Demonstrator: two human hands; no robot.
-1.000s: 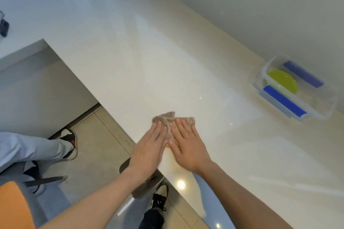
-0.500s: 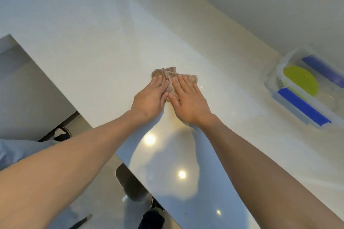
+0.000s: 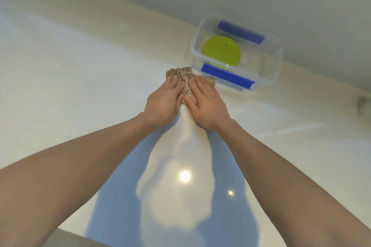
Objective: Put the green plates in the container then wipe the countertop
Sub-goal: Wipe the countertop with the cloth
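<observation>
1. Your left hand and right hand lie flat, fingers spread, pinning the cloth to the desk just beside the container (plates inside)
2. The cloth looks soft and light and likely bunches, so press its middle with your palms

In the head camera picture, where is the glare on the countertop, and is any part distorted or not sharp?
Head view: two bright lamp reflections shine on the glossy countertop between the forearms, with bluish reflections of the arms around them; the wide-angle lens stretches the forearms near the bottom edge; the cloth, the left hand, the right hand and the container look slightly soft.
</observation>
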